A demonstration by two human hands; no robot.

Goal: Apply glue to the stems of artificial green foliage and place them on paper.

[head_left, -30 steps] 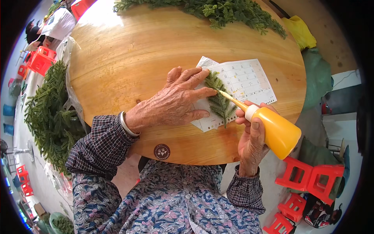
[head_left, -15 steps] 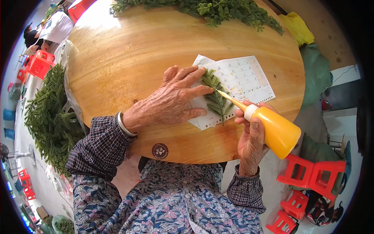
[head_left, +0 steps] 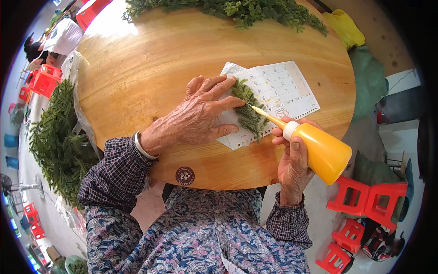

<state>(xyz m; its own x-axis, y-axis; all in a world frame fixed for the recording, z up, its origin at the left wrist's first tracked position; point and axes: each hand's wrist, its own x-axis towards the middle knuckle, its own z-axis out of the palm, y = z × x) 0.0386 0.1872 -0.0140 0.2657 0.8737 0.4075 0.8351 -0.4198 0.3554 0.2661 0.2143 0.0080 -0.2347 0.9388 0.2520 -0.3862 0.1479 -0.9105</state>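
Observation:
A small green artificial fir sprig (head_left: 250, 119) lies on the printed calendar sheets (head_left: 292, 84) near the table's front. My left hand (head_left: 194, 113) rests flat beside it with fingers spread; the index and middle fingertips touch the sprig's left edge and the paper. In my right hand (head_left: 294, 169) is a yellow squeeze bottle (head_left: 326, 153) with a white collar and long thin nozzle, held tilted. Its nozzle tip meets the sprig close to my left index fingertip. Whether anything is coming out is too small to tell.
The round wooden table (head_left: 146, 73) carries a heap of green branches (head_left: 246, 11) along its far edge. More fir greenery (head_left: 59, 146) stands at the left in clear plastic. Red stools (head_left: 349, 196) are at the lower right. A person (head_left: 34, 48) is in the far left background.
The whole view has shifted slightly, carrying the paper and sprig a little to the left. The bottle's tip has stayed at the sprig, near the left index finger; both hands keep their pose.

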